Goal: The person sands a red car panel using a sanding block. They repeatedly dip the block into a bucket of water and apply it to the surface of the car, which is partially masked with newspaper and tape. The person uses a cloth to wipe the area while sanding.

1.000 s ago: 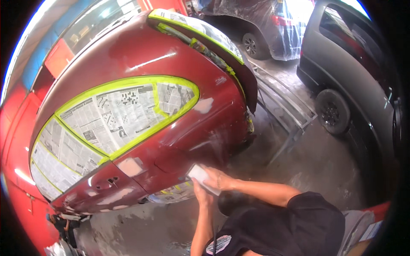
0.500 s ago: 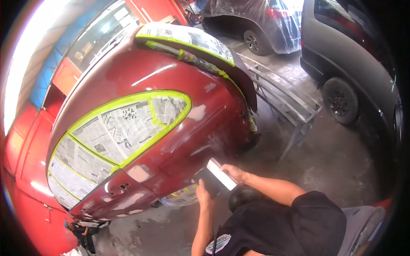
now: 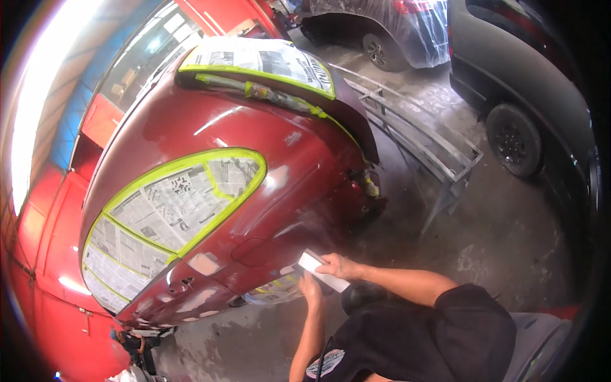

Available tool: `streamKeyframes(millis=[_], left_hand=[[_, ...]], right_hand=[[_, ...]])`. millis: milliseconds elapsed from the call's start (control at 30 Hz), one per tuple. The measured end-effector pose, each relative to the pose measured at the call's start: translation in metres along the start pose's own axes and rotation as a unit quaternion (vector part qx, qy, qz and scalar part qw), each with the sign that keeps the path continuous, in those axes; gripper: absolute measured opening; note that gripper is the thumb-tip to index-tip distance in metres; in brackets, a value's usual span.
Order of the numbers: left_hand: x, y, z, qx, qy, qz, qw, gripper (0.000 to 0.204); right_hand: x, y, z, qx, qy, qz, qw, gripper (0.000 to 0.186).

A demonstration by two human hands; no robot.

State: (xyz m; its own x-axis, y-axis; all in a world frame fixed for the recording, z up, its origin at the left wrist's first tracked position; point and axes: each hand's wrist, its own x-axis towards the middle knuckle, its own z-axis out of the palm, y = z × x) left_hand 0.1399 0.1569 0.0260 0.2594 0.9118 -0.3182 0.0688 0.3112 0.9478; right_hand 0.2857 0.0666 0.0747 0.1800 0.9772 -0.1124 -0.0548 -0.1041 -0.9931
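My right hand (image 3: 340, 266) is closed on a long white block (image 3: 311, 260), which looks like a sanding block, tilted down to the right. My left hand (image 3: 311, 288) is just below it, with its fingers up against the block's underside. A dark grey sheet, like sandpaper, shows only as a sliver beside the left fingers, mostly hidden by the block and hand. Both hands are in front of the side of a red car (image 3: 293, 197), apart from its panel. Pale filler patches (image 3: 205, 263) dot the bodywork, and newspaper (image 3: 168, 204) edged with yellow-green tape covers the windows.
A metal frame stand (image 3: 417, 137) stands behind the car's rear. A grey vehicle (image 3: 528, 70) is parked at the right, and another under plastic film (image 3: 417, 35) at the back. A person (image 3: 143, 344) is low at the lower left.
The block has shifted slightly left and down. The dark sheet, spread wide between my hands before, now barely shows, and my left hand has come closer to the block. The view has shifted a little.
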Motion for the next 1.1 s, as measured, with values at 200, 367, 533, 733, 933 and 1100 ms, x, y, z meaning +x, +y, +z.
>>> streamKeyframes(millis=[200, 367, 533, 733, 933, 1100], left_hand=[[-0.005, 0.007, 0.013, -0.130, -0.011, -0.068, 0.989, 0.041], [0.030, -0.028, -0.016, -0.172, -0.079, 0.014, 0.982, 0.038], [-0.016, 0.038, 0.038, -0.261, -0.200, -0.011, 0.944, 0.040], [0.057, -0.050, 0.006, -0.107, -0.226, 0.103, 0.963, 0.046], [0.007, -0.004, 0.028, -0.160, -0.100, -0.019, 0.982, 0.041], [-0.002, 0.025, 0.026, -0.104, -0.019, 0.033, 0.994, 0.040]], right_hand=[[0.000, 0.009, -0.019, 0.034, 0.092, -0.027, 0.995, 0.039], [-0.003, -0.011, -0.020, -0.109, 0.116, -0.143, 0.977, 0.043], [-0.027, -0.041, -0.020, -0.163, 0.140, -0.129, 0.968, 0.054], [-0.018, -0.036, 0.000, -0.132, 0.138, -0.190, 0.963, 0.046], [-0.007, -0.011, -0.034, 0.011, 0.155, -0.070, 0.985, 0.029], [-0.011, -0.035, -0.037, -0.176, 0.232, -0.106, 0.951, 0.028]])
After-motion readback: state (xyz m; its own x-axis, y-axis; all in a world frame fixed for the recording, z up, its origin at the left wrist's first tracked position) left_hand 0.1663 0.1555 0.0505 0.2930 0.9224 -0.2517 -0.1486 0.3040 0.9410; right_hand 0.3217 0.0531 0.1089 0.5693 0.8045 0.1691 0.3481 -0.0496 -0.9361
